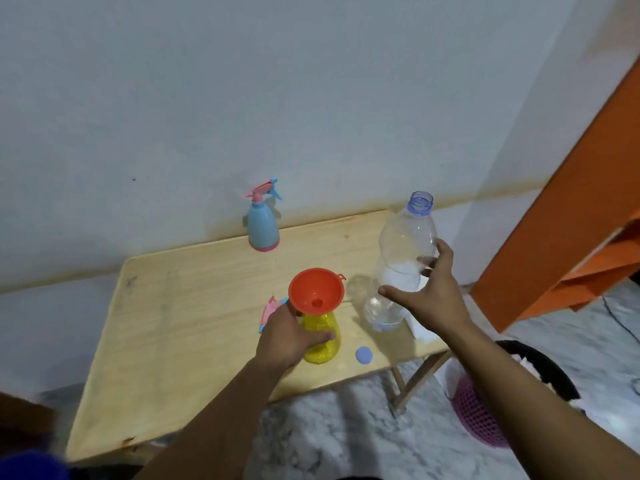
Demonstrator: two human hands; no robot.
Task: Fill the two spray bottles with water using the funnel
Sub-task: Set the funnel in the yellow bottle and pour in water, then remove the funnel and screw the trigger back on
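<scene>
Where pale wood grain runs across the folding surface, smooth and matte, with a dark chip at the near left edge. Far back, near the wall: blue spray bottle, opaque plastic, pear-shaped, pink base ring, pink and blue trigger head screwed on, upright. Nearer, left of centre: loose spray head, pink and blue, lying flat on the wood, partly hidden behind the left hand. Left grip clenched around the yellow spray bottle, translucent, pebbled texture, bulbous at the base, narrow at the neck, standing upright. Seated in that neck: orange funnel, glossy plastic, wide round cone, small tab on the rim, spout hole visible at the centre. Just right of the yellow bottle: blue cap, a small flat disc lying on the wood. Further right: clear water bottle, thin ribbed plastic, uncapped, bluish threaded neck ring, leaning slightly, mostly empty, a little water at the bottom. Right hand spread around its middle, thumb in front, fingers behind; grip loosely wrapped on it, firmness unclear. White cloth or paper under that hand, at the right edge. Beyond, on the marbled floor: pink mesh basket.
</scene>
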